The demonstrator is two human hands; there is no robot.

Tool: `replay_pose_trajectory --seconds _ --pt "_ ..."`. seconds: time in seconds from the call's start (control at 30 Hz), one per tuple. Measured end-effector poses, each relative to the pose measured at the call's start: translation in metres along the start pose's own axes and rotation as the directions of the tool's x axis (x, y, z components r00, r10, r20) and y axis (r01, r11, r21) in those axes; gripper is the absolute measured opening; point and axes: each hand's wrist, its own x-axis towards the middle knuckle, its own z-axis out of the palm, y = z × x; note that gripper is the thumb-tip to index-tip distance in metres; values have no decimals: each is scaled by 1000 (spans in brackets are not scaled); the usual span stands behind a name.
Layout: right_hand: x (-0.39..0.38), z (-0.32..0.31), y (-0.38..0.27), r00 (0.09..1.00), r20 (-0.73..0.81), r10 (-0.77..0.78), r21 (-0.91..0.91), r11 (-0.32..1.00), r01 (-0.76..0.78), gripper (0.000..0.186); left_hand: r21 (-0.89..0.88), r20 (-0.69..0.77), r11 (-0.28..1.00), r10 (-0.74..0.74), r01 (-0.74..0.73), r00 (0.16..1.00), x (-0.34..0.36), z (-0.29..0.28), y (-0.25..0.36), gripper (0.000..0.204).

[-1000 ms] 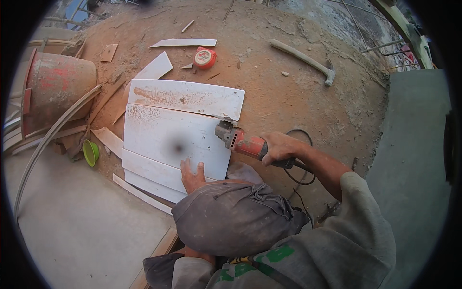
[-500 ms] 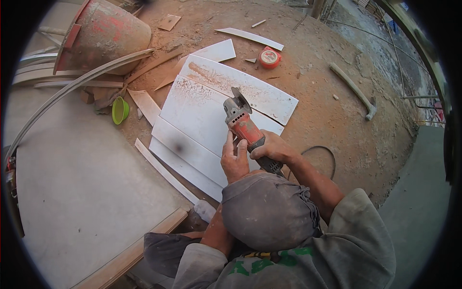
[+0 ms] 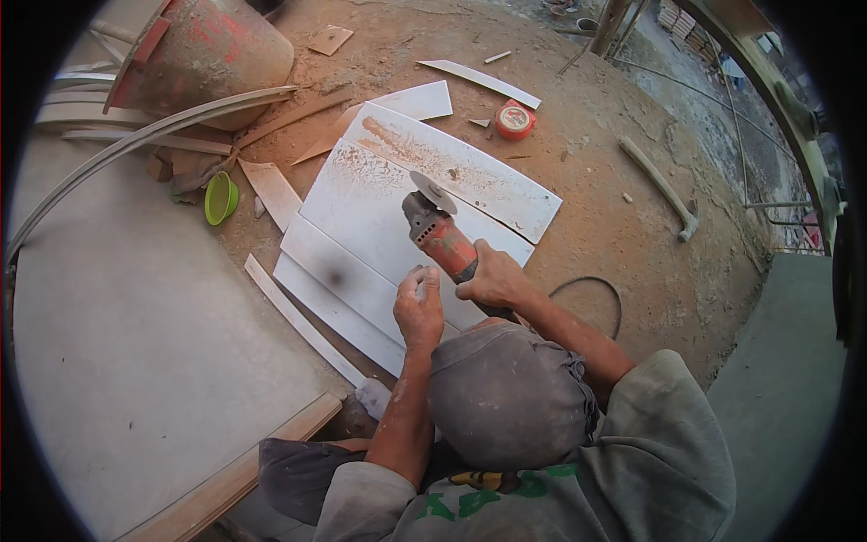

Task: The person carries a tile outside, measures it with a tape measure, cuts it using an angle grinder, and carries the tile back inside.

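My right hand (image 3: pixel 495 275) is wrapped round the dark rear body of a red and black angle grinder (image 3: pixel 446 247). The grinder's thin pale disc (image 3: pixel 433 192) faces up, above white boards or tiles (image 3: pixel 352 203) lying side by side on the ground. Just left of the grinder, and apart from it, is my left hand (image 3: pixel 418 309). Its fingers are curled in towards the thumb; whether anything small sits between them is hidden. Reddish dust covers part of the upper white pieces.
A hammer (image 3: pixel 659 185) and a red tape measure (image 3: pixel 515 120) lie on the dirt. Near a tipped dirty bucket (image 3: pixel 212 59) is a green bowl (image 3: pixel 220 199). White offcuts (image 3: pixel 479 81) and a black cord (image 3: pixel 618 303) are about. A large grey slab (image 3: pixel 163 316) fills the left.
My left hand has come off the grinder and moved left and slightly down. The grinder has shifted a little left, and its disc has turned to show a paler face.
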Motion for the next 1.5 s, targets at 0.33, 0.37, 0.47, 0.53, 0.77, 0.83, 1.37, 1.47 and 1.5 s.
replay_pose_trajectory --seconds 0.33,0.37,0.47,0.53,0.77,0.83,1.37,1.47,1.5 --pt "-42 -17 59 927 -355 117 -278 934 -225 51 424 -409 728 -376 538 831 19 -31 -68 94" --pt "-44 -18 62 912 -375 165 -251 929 -272 51 406 -390 746 -381 528 838 20 -24 -66 94" --pt "-51 -21 62 914 -375 156 -240 936 -259 50 433 -241 771 -400 467 884 34 -5 -56 111" --pt "-53 -22 57 917 -361 168 -251 930 -269 49 453 -301 725 -423 519 854 43 -5 -56 111" --pt "-50 -16 47 923 -348 167 -180 954 -240 50 369 -375 724 -458 583 806 40 -34 -74 105" --pt "-47 -14 49 924 -344 169 -191 951 -245 50 375 -420 722 -428 582 800 38 -41 -78 104" --pt "-40 -22 39 924 -340 175 -159 958 -240 52 -250 -623 943 -329 219 710 84 -168 -160 85" --pt "-33 -20 37 922 -337 192 -134 959 -249 51 11 -675 920 -282 391 682 92 -202 -176 82" --pt "-32 -19 36 910 -339 238 -129 947 -296 51 -10 -639 904 -334 427 693 94 -209 -181 82"
